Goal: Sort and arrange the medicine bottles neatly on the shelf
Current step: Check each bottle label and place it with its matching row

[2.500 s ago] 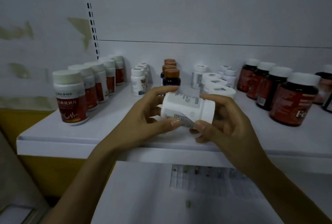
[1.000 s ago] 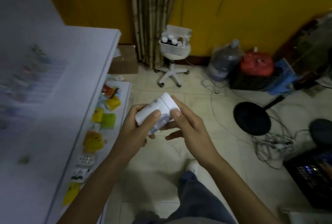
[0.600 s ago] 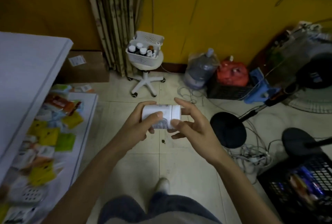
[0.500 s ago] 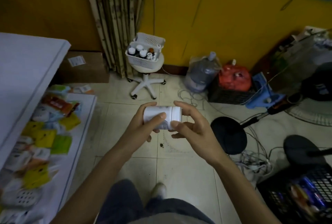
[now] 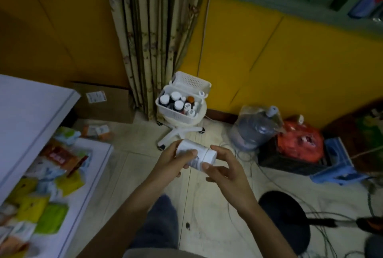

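Well right of the white shelf (image 5: 31, 110) and the packets (image 5: 51, 214) on its lower board, keep the left hand (image 5: 172, 164) curled round the base of the white bottle (image 5: 196, 153), lying sideways in mid-air over the floor tiles, with the right hand (image 5: 226, 170) pinching the cap end, spare fingers loose. Check the label, then carry it to the shelf and stand it upright beside its like. Mind the basket (image 5: 176, 115) of bottles ahead, then the water jug (image 5: 255, 129) and black stand base (image 5: 284, 222) rightward underfoot.

bottle (image 5: 199, 148) between left hand (image 5: 173, 164), right hand (image 5: 227, 173)
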Tool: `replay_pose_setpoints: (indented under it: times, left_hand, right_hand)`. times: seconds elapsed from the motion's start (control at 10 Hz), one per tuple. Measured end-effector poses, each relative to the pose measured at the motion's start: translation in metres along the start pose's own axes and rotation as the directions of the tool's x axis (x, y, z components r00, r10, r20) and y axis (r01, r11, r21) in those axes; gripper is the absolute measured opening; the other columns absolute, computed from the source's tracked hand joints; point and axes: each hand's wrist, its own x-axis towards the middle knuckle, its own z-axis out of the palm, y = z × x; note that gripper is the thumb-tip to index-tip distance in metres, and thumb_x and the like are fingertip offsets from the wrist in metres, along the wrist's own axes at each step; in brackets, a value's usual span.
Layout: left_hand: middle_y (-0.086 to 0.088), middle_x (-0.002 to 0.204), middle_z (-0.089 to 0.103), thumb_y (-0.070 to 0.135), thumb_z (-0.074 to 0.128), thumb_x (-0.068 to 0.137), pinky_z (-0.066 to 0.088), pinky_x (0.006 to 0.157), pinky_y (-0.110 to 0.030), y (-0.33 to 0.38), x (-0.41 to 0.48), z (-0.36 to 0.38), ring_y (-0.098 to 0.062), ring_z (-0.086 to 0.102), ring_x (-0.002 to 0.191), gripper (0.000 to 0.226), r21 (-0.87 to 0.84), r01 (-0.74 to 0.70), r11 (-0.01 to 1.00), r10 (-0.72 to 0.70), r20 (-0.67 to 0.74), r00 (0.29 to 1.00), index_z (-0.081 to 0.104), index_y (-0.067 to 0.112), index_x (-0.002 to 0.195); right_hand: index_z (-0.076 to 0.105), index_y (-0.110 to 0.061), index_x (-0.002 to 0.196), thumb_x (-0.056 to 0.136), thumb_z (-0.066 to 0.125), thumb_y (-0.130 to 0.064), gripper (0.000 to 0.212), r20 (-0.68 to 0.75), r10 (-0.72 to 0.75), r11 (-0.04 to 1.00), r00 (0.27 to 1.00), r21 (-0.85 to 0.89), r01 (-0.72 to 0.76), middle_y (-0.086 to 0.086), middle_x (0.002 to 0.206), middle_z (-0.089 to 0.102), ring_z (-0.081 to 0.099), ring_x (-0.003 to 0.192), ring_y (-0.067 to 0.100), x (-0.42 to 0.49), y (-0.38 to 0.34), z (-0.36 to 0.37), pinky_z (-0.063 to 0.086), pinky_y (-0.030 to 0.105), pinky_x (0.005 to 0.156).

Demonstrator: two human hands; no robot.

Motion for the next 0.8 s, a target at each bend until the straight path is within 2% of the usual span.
replay_pose_setpoints:
  times: [0.1, 0.2, 0.3, 0.4, 0.5, 0.6, 0.7, 0.8]
  left_hand:
    - [-0.004, 0.093, 0.064, 0.026, 0.065, 0.088, 0.045, 0.060, -0.024, 0.037, 0.060, 0.000, -0.013, 0.059, 0.078, 0.027, 0.041, 0.012, 0.999, -0.014, 0.052, 0.999, 0.058, 0.016, 0.112]
    - [-0.007, 0.106, 0.066, 0.024, 0.058, 0.093, 0.047, 0.066, -0.024, 0.065, 0.108, -0.003, -0.017, 0.062, 0.088, 0.025, 0.113, -0.005, 0.994, -0.008, 0.111, 0.994, 0.058, 0.016, 0.117]
    - [-0.005, 0.106, 0.065, 0.024, 0.057, 0.093, 0.049, 0.068, -0.023, 0.079, 0.148, -0.007, -0.013, 0.062, 0.086, 0.022, 0.113, 0.006, 0.994, -0.019, 0.112, 0.994, 0.058, 0.017, 0.114]
    - [-0.003, 0.104, 0.063, 0.023, 0.055, 0.095, 0.050, 0.076, -0.030, 0.087, 0.191, -0.008, -0.015, 0.060, 0.088, 0.022, 0.109, 0.013, 0.994, -0.021, 0.069, 0.997, 0.057, 0.015, 0.115]
    - [0.008, 0.106, 0.062, 0.025, 0.056, 0.094, 0.046, 0.072, -0.017, 0.098, 0.235, -0.007, -0.006, 0.059, 0.091, 0.021, 0.206, -0.006, 0.979, 0.004, 0.011, 1.000, 0.055, 0.031, 0.114]
    - [0.015, 0.108, 0.060, 0.024, 0.059, 0.091, 0.044, 0.079, -0.011, 0.104, 0.277, -0.006, 0.000, 0.056, 0.095, 0.029, 0.301, 0.026, 0.953, -0.001, -0.085, 0.996, 0.051, 0.032, 0.119]
    - [-0.003, 0.128, 0.058, 0.018, 0.063, 0.089, 0.037, 0.097, -0.018, 0.087, 0.334, 0.004, -0.011, 0.052, 0.114, 0.045, 0.371, 0.127, 0.920, -0.016, -0.287, 0.958, 0.050, 0.013, 0.132]
    - [-0.004, 0.138, 0.051, 0.022, 0.061, 0.091, 0.025, 0.092, -0.010, 0.084, 0.372, 0.021, -0.020, 0.046, 0.127, 0.050, 0.321, 0.241, 0.916, -0.094, -0.412, 0.906, 0.045, 0.012, 0.137]
  right_hand:
    - [0.054, -0.025, 0.120, 0.083, 0.074, -0.013, 0.044, -0.019, -0.012, 0.998, 1.000, -0.065, 0.010, -0.028, 0.107, 0.058, 0.065, 0.093, 0.017, 0.066, -0.008, -0.008, 0.055, 0.029, 0.072]
    - [0.056, -0.025, 0.118, 0.081, 0.075, -0.011, 0.044, -0.035, 0.016, 0.997, 0.999, -0.081, -0.018, -0.025, 0.104, 0.061, 0.065, 0.090, 0.015, 0.121, -0.013, -0.019, 0.054, 0.027, 0.072]
    - [0.059, -0.021, 0.115, 0.079, 0.076, -0.007, 0.042, -0.059, 0.039, 0.998, 0.997, -0.056, -0.043, -0.019, 0.104, 0.064, 0.065, 0.091, 0.006, 0.166, -0.013, -0.021, 0.054, 0.024, 0.070]
    - [0.059, -0.029, 0.109, 0.080, 0.075, -0.009, 0.039, -0.036, 0.066, 0.992, 0.997, -0.102, -0.069, -0.018, 0.098, 0.066, 0.064, 0.087, -0.005, 0.219, -0.010, -0.026, 0.052, 0.014, 0.068]
    - [0.054, -0.031, 0.113, 0.083, 0.073, -0.016, 0.039, 0.000, 0.132, 0.977, 0.991, -0.170, -0.130, -0.020, 0.097, 0.061, 0.061, 0.081, -0.011, 0.290, -0.004, -0.048, 0.047, 0.006, 0.066]
    - [0.051, -0.026, 0.117, 0.084, 0.072, -0.027, 0.040, 0.032, 0.161, 0.940, 0.986, -0.311, -0.144, -0.009, 0.107, 0.061, 0.059, 0.085, -0.004, 0.382, 0.005, -0.078, 0.043, 0.007, 0.067]
    - [0.051, -0.013, 0.129, 0.081, 0.076, -0.028, 0.056, 0.080, 0.177, 0.879, 0.981, -0.461, -0.121, 0.006, 0.121, 0.061, 0.061, 0.100, 0.018, 0.479, 0.026, -0.095, 0.045, 0.019, 0.074]
    - [0.054, -0.016, 0.125, 0.075, 0.079, -0.036, 0.060, 0.220, 0.150, 0.766, 0.964, -0.642, 0.027, 0.011, 0.119, 0.063, 0.062, 0.105, 0.029, 0.567, 0.054, -0.098, 0.048, 0.028, 0.074]
